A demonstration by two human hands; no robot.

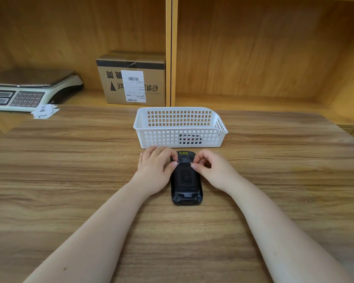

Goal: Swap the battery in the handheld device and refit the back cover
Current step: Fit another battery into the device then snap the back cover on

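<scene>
A black handheld device (pixel 186 185) lies face down on the wooden table, its back cover on and a yellow label at its far end. My left hand (pixel 155 168) grips the device's upper left side, thumb tip on the cover's edge. On the upper right side my right hand (pixel 209 169) does the same, thumb on the cover. A dark object, perhaps a battery (pixel 190 139), lies inside the white basket (pixel 180 127) just beyond the device; the lattice wall half hides it.
A cardboard box (pixel 132 78) with a shipping label stands on the shelf behind the table. At the far left sit a weighing scale (pixel 27 88) and several paper slips (pixel 45 111). Wooden shelf walls close off the back.
</scene>
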